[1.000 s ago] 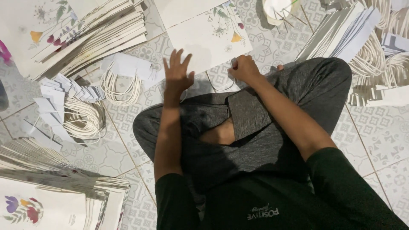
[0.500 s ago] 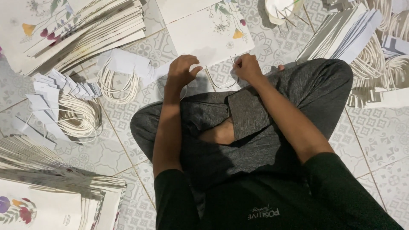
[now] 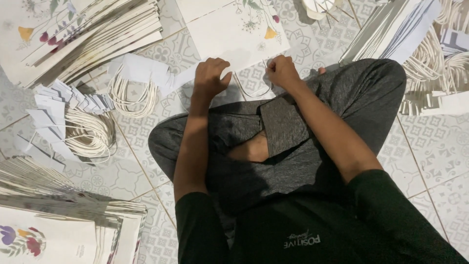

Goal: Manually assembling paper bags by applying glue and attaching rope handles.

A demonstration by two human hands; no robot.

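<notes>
On tiled floor, two hands, left hand (image 3: 210, 78) and right hand (image 3: 282, 72), perhaps pinch one cord loop (image 3: 254, 90).

Stacked floral bags (image 3: 83, 34), cord handles (image 3: 90, 134)

The person wears a black short-sleeved cotton shirt (image 3: 312, 230) with small pale print on the chest. The grey fabric trousers (image 3: 351, 102) are dark. Both forearms are bare.

Looks like a home turned into a small paper-bag workshop, worked from a seat on the patterned tile floor (image 3: 122, 171). Stacks of flat flower-printed paper bags (image 3: 83, 34) all around, plus bundles of white cord handles (image 3: 88, 134) and loose white paper strips (image 3: 53, 98). No bench or machines, just piles laid straight on the tiles.
</notes>
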